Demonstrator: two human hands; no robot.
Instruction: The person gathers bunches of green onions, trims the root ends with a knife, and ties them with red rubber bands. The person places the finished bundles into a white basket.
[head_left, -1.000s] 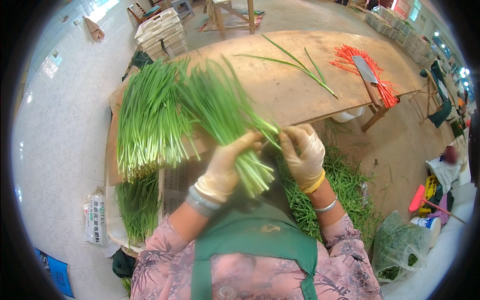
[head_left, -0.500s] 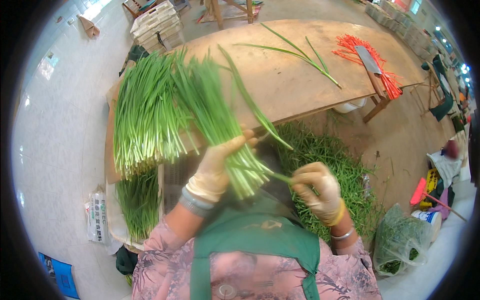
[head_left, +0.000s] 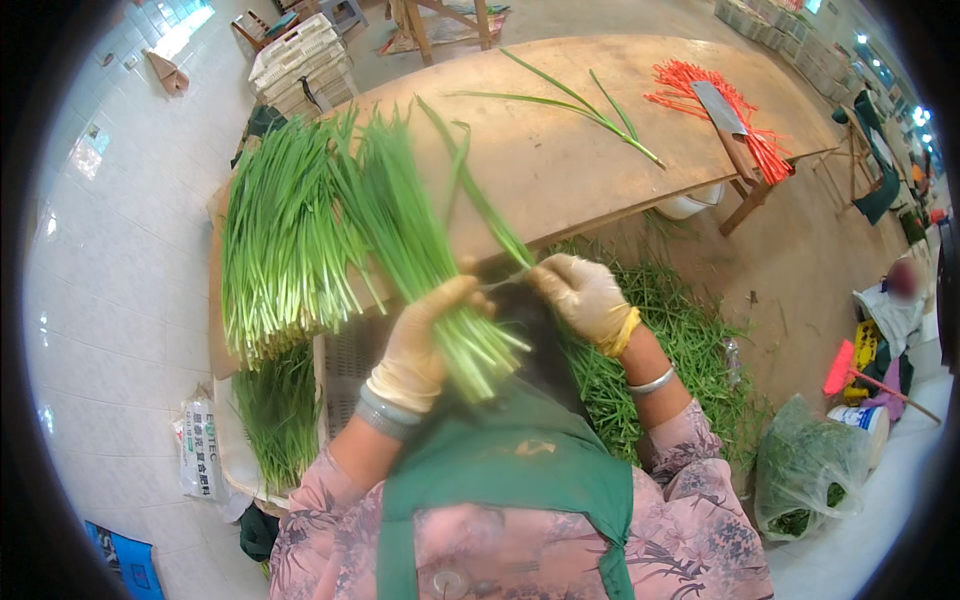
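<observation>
nearest, a green apron (head_left: 510,450) covers the person's front, and above it the gloved left hand (head_left: 425,335) is wrapped round a thick bunch of long green stalks (head_left: 418,245), fingers closed about its lower part; the pale cut ends, a little blurred, point down toward the apron, while the leaves slant up over the table's near edge beside the big pile. the gloved right hand (head_left: 585,300), just right of it, has thumb and fingertips pinched narrow on a few separate leaves (head_left: 490,215), which rise past the near edge and above the tabletop. below the table's left end a white crate (head_left: 236,455) holds more greens (head_left: 275,420); right of the person a heap of loose trimmings (head_left: 660,350) lies on the floor, and farther right sits a clear plastic bag (head_left: 810,470) with greens inside. on the table (head_left: 560,150), the big pile of stalks (head_left: 290,230) fills the left end, pale ends at the near edge. toward the right end a cleaver (head_left: 718,105) lies across orange-red strips (head_left: 768,160), its handle reaching the near edge. a few loose stalks (head_left: 600,115) lie between, closer to the far edge. beyond the far left corner stand stacked white crates (head_left: 300,65).
</observation>
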